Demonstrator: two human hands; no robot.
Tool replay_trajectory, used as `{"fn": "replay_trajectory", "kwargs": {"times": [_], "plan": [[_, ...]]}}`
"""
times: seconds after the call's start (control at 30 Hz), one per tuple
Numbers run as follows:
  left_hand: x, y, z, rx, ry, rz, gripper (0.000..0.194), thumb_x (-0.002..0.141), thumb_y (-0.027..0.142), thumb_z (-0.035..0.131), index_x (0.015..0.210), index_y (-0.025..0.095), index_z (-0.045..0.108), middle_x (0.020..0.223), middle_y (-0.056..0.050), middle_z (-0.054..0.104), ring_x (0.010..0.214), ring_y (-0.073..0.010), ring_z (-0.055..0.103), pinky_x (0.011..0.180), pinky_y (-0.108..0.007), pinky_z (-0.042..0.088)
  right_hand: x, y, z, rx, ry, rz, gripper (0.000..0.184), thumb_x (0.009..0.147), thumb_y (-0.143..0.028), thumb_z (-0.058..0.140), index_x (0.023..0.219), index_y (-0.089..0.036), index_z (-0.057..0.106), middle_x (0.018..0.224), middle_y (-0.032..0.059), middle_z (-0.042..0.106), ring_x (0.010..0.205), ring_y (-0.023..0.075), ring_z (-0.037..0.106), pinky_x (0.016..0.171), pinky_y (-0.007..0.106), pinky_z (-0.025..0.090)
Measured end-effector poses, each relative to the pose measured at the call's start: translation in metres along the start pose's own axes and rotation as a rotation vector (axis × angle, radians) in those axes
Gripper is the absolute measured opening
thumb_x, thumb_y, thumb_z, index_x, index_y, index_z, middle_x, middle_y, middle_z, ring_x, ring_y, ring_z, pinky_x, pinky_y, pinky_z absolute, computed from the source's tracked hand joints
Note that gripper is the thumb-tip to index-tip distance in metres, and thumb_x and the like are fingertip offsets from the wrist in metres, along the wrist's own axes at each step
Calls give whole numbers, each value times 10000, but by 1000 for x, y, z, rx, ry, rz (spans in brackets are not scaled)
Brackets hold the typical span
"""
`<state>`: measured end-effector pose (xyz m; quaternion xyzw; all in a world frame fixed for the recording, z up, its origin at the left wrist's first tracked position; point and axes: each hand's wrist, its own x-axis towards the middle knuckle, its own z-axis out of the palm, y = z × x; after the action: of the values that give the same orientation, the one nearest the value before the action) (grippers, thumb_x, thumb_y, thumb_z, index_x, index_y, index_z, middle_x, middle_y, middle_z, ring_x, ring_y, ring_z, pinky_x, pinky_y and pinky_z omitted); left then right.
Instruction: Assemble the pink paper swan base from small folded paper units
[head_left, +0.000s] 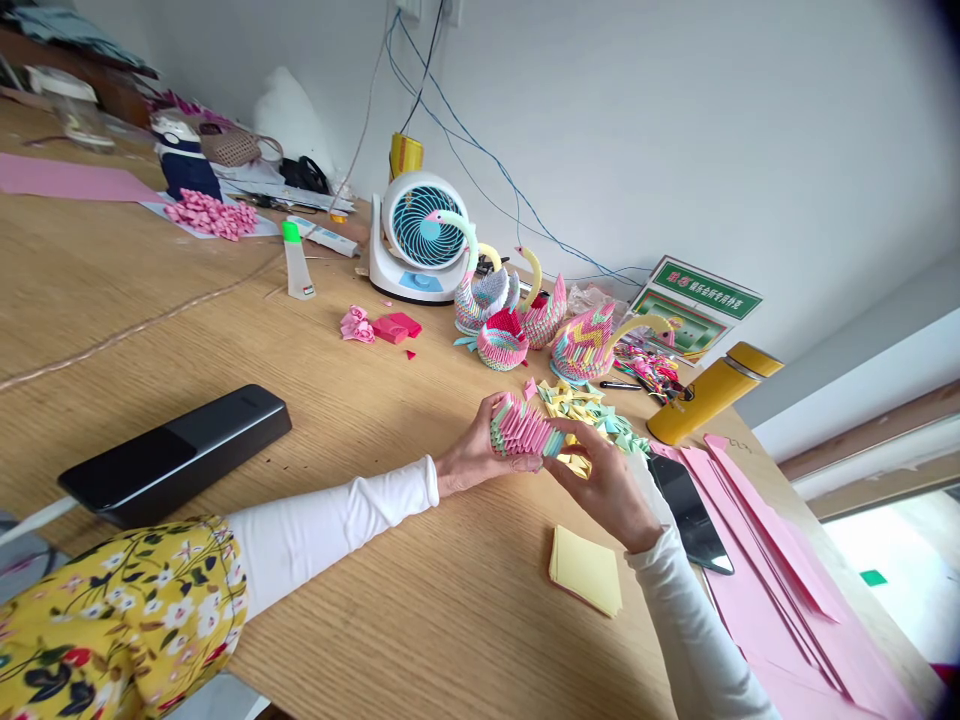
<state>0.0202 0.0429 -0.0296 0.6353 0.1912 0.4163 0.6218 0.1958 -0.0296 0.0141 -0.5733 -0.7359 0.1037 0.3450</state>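
Above the table I hold a pink, green and yellow body of interlocked folded-paper pieces (pixel 519 428). My left hand (pixel 474 446) is wrapped round its left side, the thumb along the top and fingers partly hidden beneath. My right hand (pixel 609 488) has its thumb and fingertips pinched at the right rim of the same piece; whether a loose paper bit is between them cannot be made out. Just behind my hands lies a pile of yellow and green folded paper pieces (pixel 589 408). A stack of yellow paper squares (pixel 586 570) rests in front of my right hand.
Finished paper swans (pixel 585 345) and a red-and-pink paper basket (pixel 502 340) stand behind, near a white fan (pixel 425 235). To the right are a yellow bottle (pixel 712 392), a dark phone (pixel 690 510) and pink sheets (pixel 772 570). A black device (pixel 176 450) lies left.
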Motion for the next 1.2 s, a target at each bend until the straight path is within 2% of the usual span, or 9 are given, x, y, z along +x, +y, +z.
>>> {"fn": "replay_trajectory", "kwargs": {"times": [0.2,0.33,0.5,0.63,0.8,0.93,1.1,1.2], "plan": [[1,-6,-3,113,-1,50,710,742,342,695,1284,185,265,1307,-136,402,1176,-245,460,1018,-405,372,1,5,0,50,-5,-19,327,820,-283,591,1144,-262,551,1156,67,612,1006,216,622,858,395,550],[0,-5,-4,186,-3,80,751,728,331,712,1292,167,243,1330,-149,374,1207,-250,424,1034,-391,352,1,8,0,25,-28,-33,320,825,-280,585,1142,-260,551,1175,76,601,1076,237,586,860,431,539],[1,-5,-9,403,-48,127,775,751,358,693,1317,158,202,1317,-168,396,1209,-265,438,1023,-400,370,1,14,1,-71,-28,-101,270,822,-252,608,1088,-238,571,1172,94,607,1114,237,563,894,424,512],[1,-7,-12,464,-67,163,823,736,357,707,1347,147,198,1384,-203,333,1287,-293,366,1084,-431,305,0,19,4,-136,-11,-220,245,811,-239,630,1052,-232,591,1166,98,610,1130,245,546,960,460,452],[3,-12,-14,553,-80,266,828,709,327,727,1351,177,227,1408,-186,271,1363,-305,240,1125,-477,244,0,21,5,-158,-55,-238,161,829,-232,609,987,-240,633,1155,88,603,1110,240,547,932,446,462],[5,-12,-16,646,-71,333,659,726,378,716,1234,147,367,1380,-206,284,1372,-316,221,1111,-484,275,0,18,4,-154,-44,-246,162,846,-232,593,1000,-242,640,1141,86,607,1097,237,549,928,439,461],[3,-4,-16,728,-104,341,291,769,320,682,971,165,541,1377,-166,326,1369,-295,257,1115,-444,284,1,13,2,-146,-36,-247,163,856,-263,589,1010,-246,641,1131,80,612,1074,227,555,921,427,463],[2,-1,-15,760,-106,330,218,769,293,685,910,166,579,1390,-148,322,1356,-289,291,1107,-435,300,0,11,4,-147,-30,-244,135,863,-270,582,976,-242,649,1123,76,616,1068,222,556,919,418,464]]}}
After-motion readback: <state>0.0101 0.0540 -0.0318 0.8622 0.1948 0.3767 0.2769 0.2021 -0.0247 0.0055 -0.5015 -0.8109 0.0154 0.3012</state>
